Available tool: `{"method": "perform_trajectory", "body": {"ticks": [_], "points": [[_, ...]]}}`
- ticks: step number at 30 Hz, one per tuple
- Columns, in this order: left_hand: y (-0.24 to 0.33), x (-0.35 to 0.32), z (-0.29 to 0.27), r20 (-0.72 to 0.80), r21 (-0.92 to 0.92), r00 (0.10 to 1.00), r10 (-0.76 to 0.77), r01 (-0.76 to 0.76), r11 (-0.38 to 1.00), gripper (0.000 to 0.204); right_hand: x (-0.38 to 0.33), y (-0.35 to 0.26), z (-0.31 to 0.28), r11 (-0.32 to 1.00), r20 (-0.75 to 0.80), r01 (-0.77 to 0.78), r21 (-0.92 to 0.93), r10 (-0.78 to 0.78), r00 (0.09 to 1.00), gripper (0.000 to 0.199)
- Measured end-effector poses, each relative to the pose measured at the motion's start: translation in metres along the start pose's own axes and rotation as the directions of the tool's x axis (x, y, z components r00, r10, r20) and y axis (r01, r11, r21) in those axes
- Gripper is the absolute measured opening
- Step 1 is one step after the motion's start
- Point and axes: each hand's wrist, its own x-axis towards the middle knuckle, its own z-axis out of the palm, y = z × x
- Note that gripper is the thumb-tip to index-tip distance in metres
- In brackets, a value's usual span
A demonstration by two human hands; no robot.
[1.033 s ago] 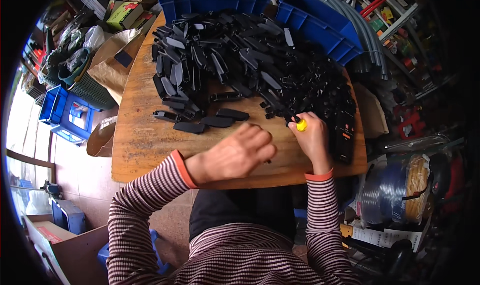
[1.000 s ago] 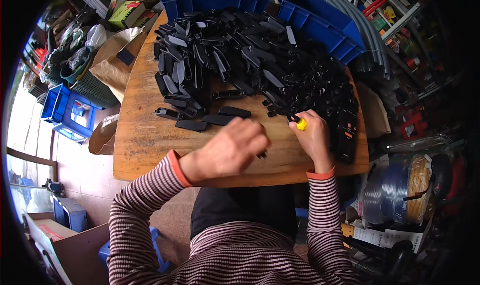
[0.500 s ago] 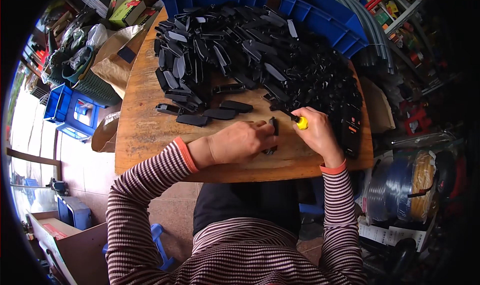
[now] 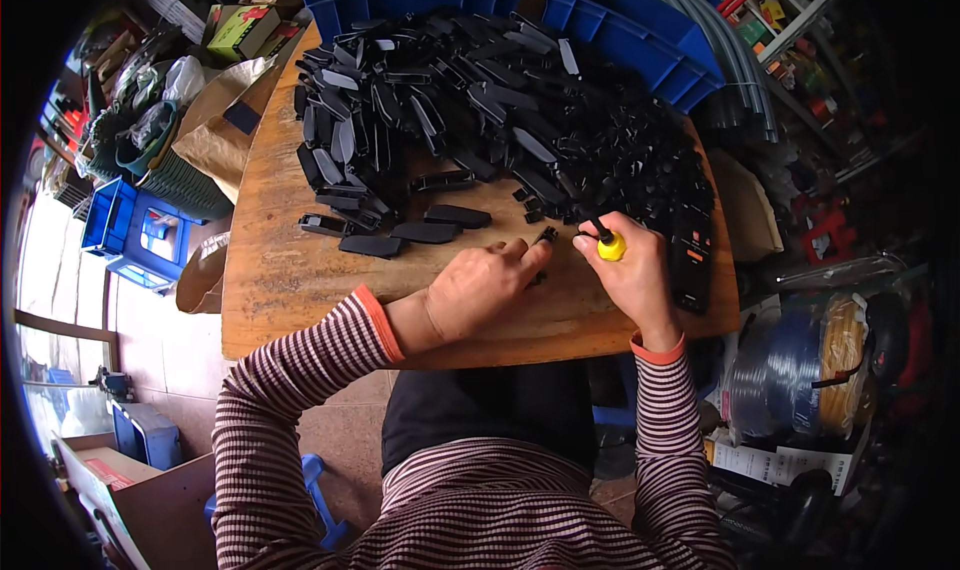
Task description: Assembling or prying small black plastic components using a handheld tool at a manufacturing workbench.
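Note:
My left hand (image 4: 484, 288) is closed around a small black plastic part (image 4: 547, 236), whose far end shows past my fingertips. The rest of the part is mostly hidden. In my right hand (image 4: 638, 275) sits a screwdriver (image 4: 611, 245) with a yellow handle end and a dark shaft slanting up to the left over the pile. Its tip is hard to tell from the dark parts behind it. Three long black pieces (image 4: 425, 232) lie in a row beyond my left hand, and beside them is an open black casing (image 4: 325, 224).
A large heap of black plastic parts (image 4: 430, 110) covers the far half of the wooden table (image 4: 270, 300). Blue crates (image 4: 640, 45) stand along its far edge. A dark phone-like slab (image 4: 692, 255) lies at the right. Rolls of tubing (image 4: 790, 370) are beside the table.
The screwdriver has tipped more upright, its handle shifting slightly right. My left hand has turned and lifted the black part's end a little. The whole view has shifted slightly.

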Motion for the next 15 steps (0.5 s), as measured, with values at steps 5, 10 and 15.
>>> {"method": "perform_trajectory", "body": {"ticks": [5,10,15], "points": [[-0.023,-0.001,-0.013,-0.343,-0.010,0.879,0.332,-0.357,0.934,0.032,-0.001,0.004,0.012,0.999,0.007,0.012,-0.046,-0.012,1.000,0.016],[-0.035,0.011,0.004,-0.208,0.153,0.813,0.543,-0.522,0.839,0.031,0.007,0.004,0.023,0.994,0.008,0.060,-0.097,-0.059,0.998,0.016],[-0.028,0.003,0.020,-0.125,0.385,0.795,0.594,-0.513,0.767,0.032,0.008,0.002,0.023,0.998,0.037,0.043,-0.039,-0.041,0.998,0.018]]}}
